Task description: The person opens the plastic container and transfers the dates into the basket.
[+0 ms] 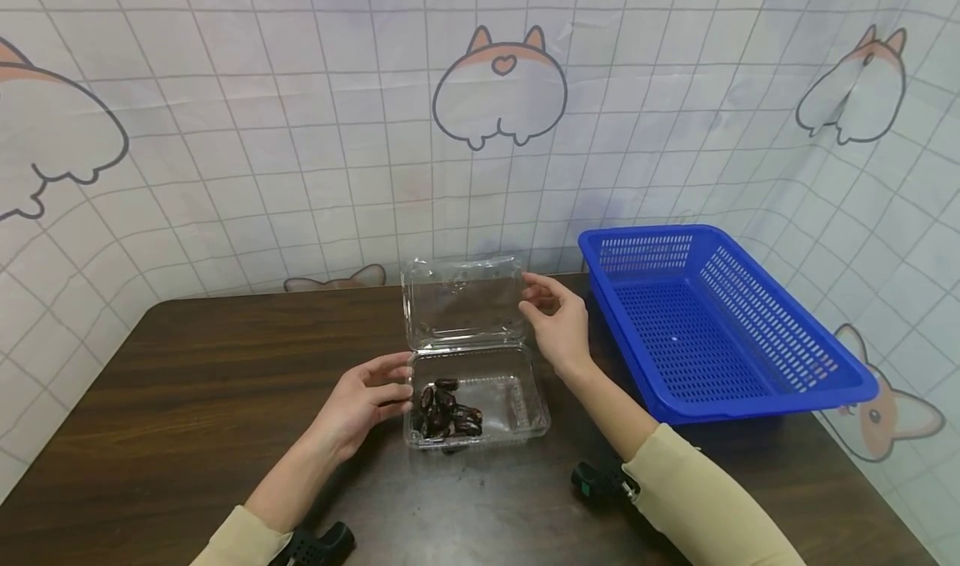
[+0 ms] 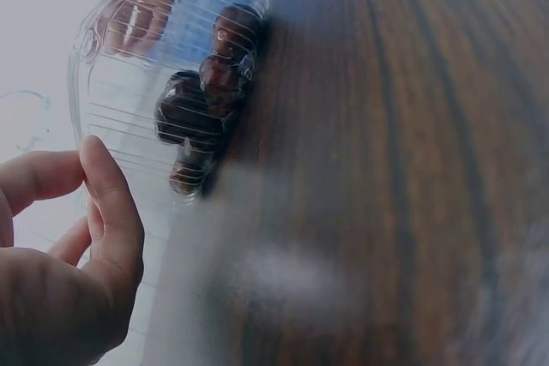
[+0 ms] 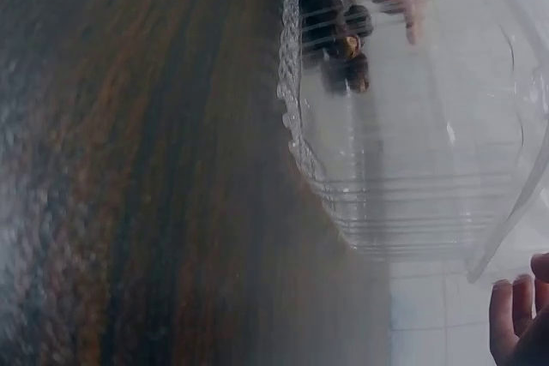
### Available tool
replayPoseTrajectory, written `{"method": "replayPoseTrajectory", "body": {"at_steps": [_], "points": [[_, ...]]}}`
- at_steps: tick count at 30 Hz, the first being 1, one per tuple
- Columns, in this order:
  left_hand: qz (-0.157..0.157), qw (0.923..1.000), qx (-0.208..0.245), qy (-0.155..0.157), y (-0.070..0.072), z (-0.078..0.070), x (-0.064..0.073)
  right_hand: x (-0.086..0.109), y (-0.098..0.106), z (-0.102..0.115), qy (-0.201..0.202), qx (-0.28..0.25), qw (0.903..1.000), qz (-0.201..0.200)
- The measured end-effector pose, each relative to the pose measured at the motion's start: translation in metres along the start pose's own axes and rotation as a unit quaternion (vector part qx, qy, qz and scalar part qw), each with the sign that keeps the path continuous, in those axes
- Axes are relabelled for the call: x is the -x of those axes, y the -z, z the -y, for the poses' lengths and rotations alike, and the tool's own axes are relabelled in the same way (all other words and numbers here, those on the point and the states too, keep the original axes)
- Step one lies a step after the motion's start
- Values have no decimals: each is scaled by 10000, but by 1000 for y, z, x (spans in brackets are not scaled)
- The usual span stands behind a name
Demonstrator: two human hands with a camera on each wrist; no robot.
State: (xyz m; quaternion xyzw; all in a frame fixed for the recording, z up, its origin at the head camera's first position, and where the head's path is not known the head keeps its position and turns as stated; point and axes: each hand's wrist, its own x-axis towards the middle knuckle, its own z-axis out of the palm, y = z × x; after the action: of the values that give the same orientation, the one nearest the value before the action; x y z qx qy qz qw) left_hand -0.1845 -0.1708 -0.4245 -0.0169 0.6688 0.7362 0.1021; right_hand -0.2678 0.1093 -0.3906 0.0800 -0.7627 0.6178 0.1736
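Clear container (image 1: 528,412) lies on table (image 1: 217,383); lid (image 1: 465,303) raised at its 12 o'clock. Dark date-like fruits (image 1: 447,412) inside, towards 8 o'clock. Left hand (image 1: 363,399) at 9 o'clock: fingertips close together at rim; whether they pinch, cannot tell. Right hand (image 1: 558,324) at 2 o'clock, beside lid: fingers loosely bent, thumb apart. Blue basket (image 1: 765,406) near 3 o'clock.

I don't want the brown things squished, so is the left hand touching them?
Apart. The left wrist view shows it: a see-through stretch of the clear box shows between the left hand and the brown things.
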Motion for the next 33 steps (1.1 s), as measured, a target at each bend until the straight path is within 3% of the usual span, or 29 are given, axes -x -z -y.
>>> {"method": "replayPoseTrajectory", "body": {"at_steps": [13,33], "points": [[-31,10000,-32,29,-1,0,1,-1,0,-9,-352,383,9983,261],[0,10000,13,89,-2,0,2,0,2,-22,-1309,244,9876,828]]}}
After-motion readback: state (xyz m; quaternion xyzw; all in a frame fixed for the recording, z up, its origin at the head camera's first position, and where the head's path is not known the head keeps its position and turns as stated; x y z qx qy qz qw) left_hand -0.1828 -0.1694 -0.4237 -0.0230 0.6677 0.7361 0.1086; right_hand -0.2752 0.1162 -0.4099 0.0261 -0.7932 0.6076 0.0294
